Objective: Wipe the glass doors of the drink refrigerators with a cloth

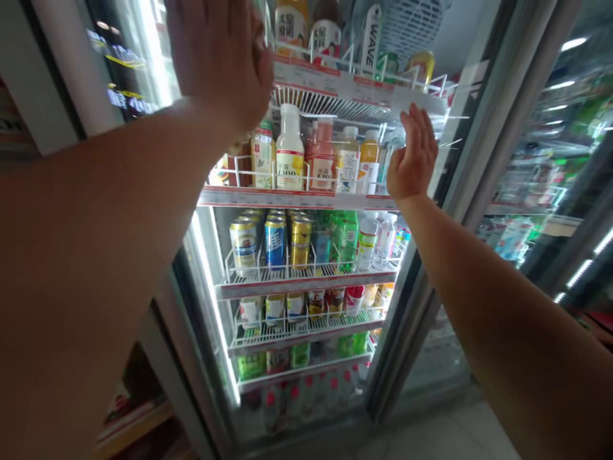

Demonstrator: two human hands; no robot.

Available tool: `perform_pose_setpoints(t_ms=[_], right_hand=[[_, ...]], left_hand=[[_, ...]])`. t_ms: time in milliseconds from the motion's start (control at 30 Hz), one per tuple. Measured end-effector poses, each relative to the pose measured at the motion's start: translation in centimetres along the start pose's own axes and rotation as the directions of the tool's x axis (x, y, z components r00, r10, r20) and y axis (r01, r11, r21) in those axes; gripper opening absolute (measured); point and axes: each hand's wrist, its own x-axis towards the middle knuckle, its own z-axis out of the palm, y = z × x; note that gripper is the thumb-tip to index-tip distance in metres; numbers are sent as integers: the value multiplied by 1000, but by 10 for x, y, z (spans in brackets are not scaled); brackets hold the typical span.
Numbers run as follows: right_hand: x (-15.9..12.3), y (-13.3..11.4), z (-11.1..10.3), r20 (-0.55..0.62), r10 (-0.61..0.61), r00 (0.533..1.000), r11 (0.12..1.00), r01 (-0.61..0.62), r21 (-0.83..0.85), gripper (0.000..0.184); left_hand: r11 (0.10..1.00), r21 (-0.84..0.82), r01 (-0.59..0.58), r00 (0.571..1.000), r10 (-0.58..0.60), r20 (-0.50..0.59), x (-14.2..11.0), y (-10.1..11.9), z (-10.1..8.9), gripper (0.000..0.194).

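Note:
My left hand [221, 61] is raised high at the upper left, its back toward me. Its fingers point up and are partly cut off by the top edge; nothing shows in it. Farther right, my right hand [414, 153] is up with fingers stretched, holding nothing. It lies in front of the right end of a drinks shelf [287, 197] in a lit cooler. Between the hands stand a white-capped bottle [289, 153], a pink bottle [321, 160] and other bottled drinks. I cannot tell whether either palm touches glass.
Lower shelves carry a blue can [275, 243], a gold can [301, 243], green bottles [347, 236] and more drinks. Larger bottles [325, 35] stand on the top shelf. A grey door frame [472, 160] runs down the right side, with blurred shelves beyond. Tiled floor [450, 428] shows below.

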Motion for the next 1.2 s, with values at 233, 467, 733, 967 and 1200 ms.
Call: perform_pose_setpoints(t_ms=[233,467,733,967,1200], right_hand=[[-1,2,1,-17,12,1000,1000,-12,7,67],[-1,-1,-1,44,45,998,999,-45,-6,73],[-2,-4,-2,32,56,998,998,-56,-23,73],[-1,-9,-5,42,68,997,997,-66,-46,73],[-1,-8,-2,-8,33,999,999,-33,-14,73]], left_hand=[[940,-157,-304,948,314,46,-24,85,23,73],[844,-165,-511,842,530,104,-23,29,14,68],[966,258,26,1000,-21,-21,-46,-45,-3,67],[985,-21,-173,982,174,70,-87,-13,10,71],[964,-38,-262,962,264,65,-44,-36,-6,71]])
